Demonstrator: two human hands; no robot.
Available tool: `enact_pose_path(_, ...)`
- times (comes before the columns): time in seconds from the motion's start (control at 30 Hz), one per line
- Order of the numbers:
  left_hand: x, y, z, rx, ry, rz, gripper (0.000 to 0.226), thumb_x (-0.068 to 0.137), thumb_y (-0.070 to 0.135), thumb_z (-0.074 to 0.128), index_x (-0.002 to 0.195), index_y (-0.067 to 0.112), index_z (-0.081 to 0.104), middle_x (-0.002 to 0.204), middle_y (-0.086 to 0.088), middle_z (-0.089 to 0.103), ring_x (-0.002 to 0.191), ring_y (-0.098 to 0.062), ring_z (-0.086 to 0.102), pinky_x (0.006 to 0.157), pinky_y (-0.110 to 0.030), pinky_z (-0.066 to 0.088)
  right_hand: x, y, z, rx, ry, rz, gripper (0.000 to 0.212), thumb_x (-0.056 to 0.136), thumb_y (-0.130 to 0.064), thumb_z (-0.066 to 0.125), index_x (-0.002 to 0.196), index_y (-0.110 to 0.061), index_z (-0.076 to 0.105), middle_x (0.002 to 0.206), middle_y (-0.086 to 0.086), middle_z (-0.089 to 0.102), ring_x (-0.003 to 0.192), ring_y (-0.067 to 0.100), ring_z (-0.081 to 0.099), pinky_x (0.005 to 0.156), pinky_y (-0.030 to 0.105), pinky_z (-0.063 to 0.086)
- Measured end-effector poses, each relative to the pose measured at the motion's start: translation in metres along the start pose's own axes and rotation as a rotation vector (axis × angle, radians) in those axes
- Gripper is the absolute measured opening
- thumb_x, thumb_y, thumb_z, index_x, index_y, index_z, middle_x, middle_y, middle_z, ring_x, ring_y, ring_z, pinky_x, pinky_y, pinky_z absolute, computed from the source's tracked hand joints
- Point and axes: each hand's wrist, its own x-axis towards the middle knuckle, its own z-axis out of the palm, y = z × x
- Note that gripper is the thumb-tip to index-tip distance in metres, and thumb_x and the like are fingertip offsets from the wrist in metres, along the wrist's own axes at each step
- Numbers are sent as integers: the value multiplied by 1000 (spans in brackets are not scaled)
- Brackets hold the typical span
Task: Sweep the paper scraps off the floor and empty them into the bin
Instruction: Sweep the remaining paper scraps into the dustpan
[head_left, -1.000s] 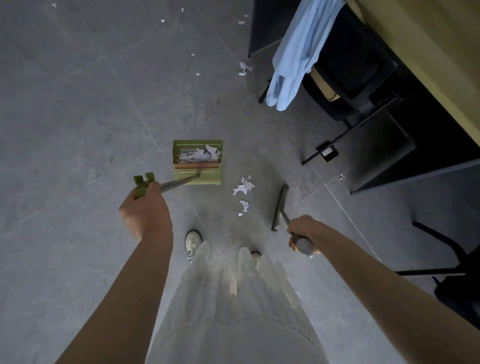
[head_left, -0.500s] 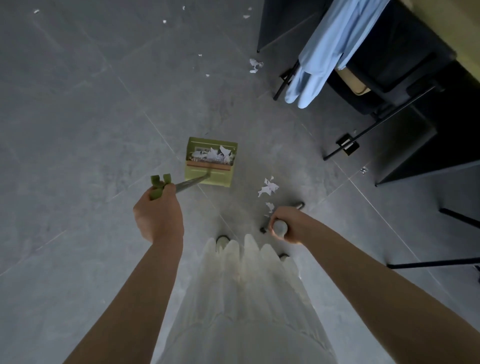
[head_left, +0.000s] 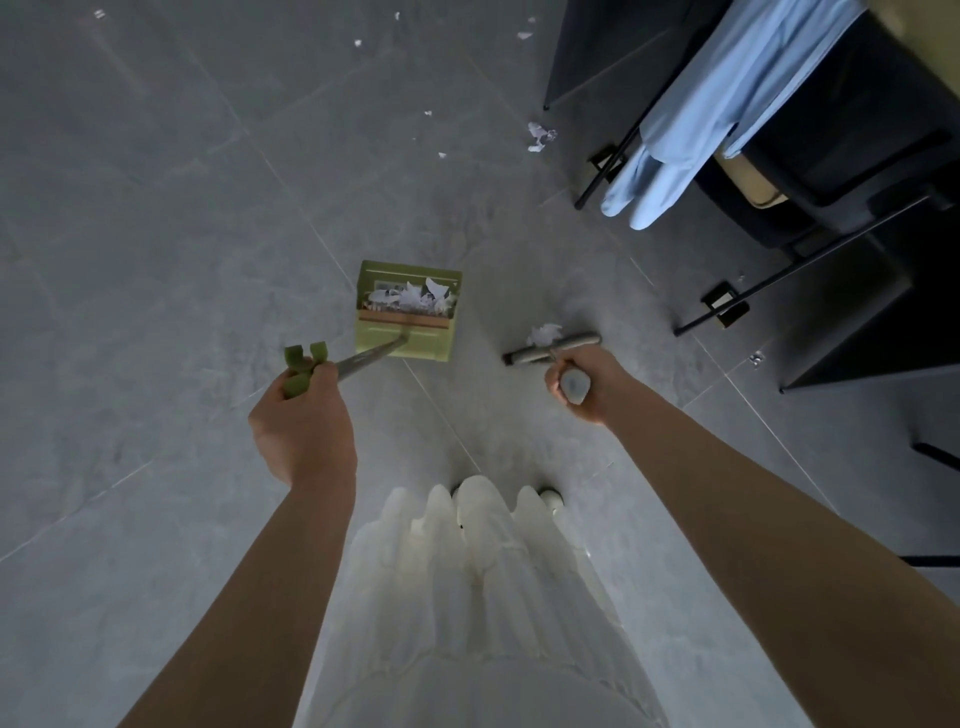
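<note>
Paper scraps, one small white crumpled cluster, are found at centre right of the frame, lying on the grey tiled floor and touching the far edge of the broom head. The right hand is clenched round the top of the broom's handle, seen end-on; the left hand is wrapped round the green grip of the long-handled dustpan. Since a second ago the broom head has been swung from a near-upright line to a crosswise one behind the cluster, and the two loose clumps seen then have been gathered into one against it; the dustpan is held in much the same place, at frame centre. It is judged that this cluster is now lined up to be pushed leftward into the pan, which stands apart from it. Inside the pan a heap of torn white scraps is already held. Further scraps are left unswept near the chair legs at upper right, with small flecks scattered towards the top of the frame. No bin is in view, so emptying is judged not yet due.
</note>
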Motion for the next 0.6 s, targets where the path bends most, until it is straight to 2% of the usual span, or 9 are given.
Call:
enact_pose_path(0.07,3,3,1,3,5,8,20,74,37,69,58,50,67,60,6,62,66,-23,62,74,-54,60,2,0,-5,23,30,9,17,98,2,35,84,-5,40,73,7,38,28,12,44,31,18,40)
enact_pose_path(0.2,10,10,3,-3,18,10,21,74,38,70,57,50,66,62,5,63,69,-24,64,74,-55,60,-4,-5,-6,15,57,-24,17,97,5,36,83,-4,41,77,10,38,35,12,42,34,17,40)
enact_pose_path(0.3,16,15,4,-11,19,1,17,76,38,71,59,37,67,62,5,63,67,-22,63,74,-54,60,-9,-11,2,-26,72,-43,21,95,8,33,81,-6,42,79,10,37,52,15,37,36,17,40)
enact_pose_path(0.37,18,19,6,-13,16,-3,19,76,38,71,60,31,66,62,4,62,66,-22,62,74,-53,60,-10,-14,7,-89,92,-55,25,93,11,32,78,-6,42,75,9,37,53,15,35,35,18,39)
enact_pose_path(0.53,24,27,15,-19,2,-14,19,76,38,71,58,35,66,62,5,63,69,-23,65,75,-52,61,-3,-18,8,-223,127,-54,24,91,12,34,79,-6,44,75,10,43,52,18,42,37,19,43)
enact_pose_path(0.6,27,33,23,-20,2,-18,19,76,38,71,58,36,66,63,5,63,69,-22,64,76,-53,60,1,-23,9,-377,108,-48,24,91,10,37,76,-6,45,70,10,47,48,17,49,40,20,43)
